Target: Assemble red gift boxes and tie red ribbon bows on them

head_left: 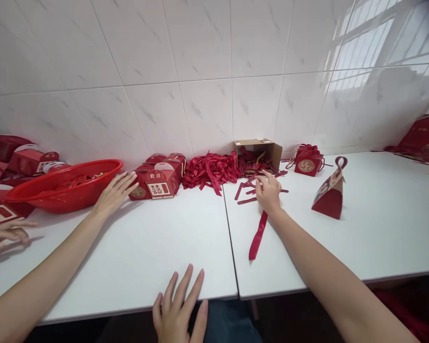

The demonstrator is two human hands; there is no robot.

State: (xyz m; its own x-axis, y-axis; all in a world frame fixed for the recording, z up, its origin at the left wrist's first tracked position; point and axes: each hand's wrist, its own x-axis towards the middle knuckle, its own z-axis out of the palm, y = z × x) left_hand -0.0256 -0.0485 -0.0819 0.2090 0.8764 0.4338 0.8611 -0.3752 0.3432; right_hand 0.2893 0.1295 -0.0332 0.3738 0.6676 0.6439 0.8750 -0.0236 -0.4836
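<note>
My left hand (180, 309) is at the table's front edge, palm down with fingers spread, holding nothing. My right hand (268, 190) reaches far over the table with its fingers bent among narrow dark red strips (248, 200). Whatever its fingertips pinch is hidden. A red ribbon (258, 237) runs from beneath that hand toward the front edge; I cannot tell whether the hand grips it. To its right stands a wedge-shaped red gift box (329, 195) with a loop on top. Behind the fingers, an open cardboard box (277, 155) lies on its side with dark red strips inside.
A co-worker's hand (116, 190) reaches in from the left beside red gift boxes (160, 183); another hand (7, 236) is at the far left. A red basin (67, 202), a ribbon heap (210, 169) and a small red box (308, 159) stand along the tiled wall.
</note>
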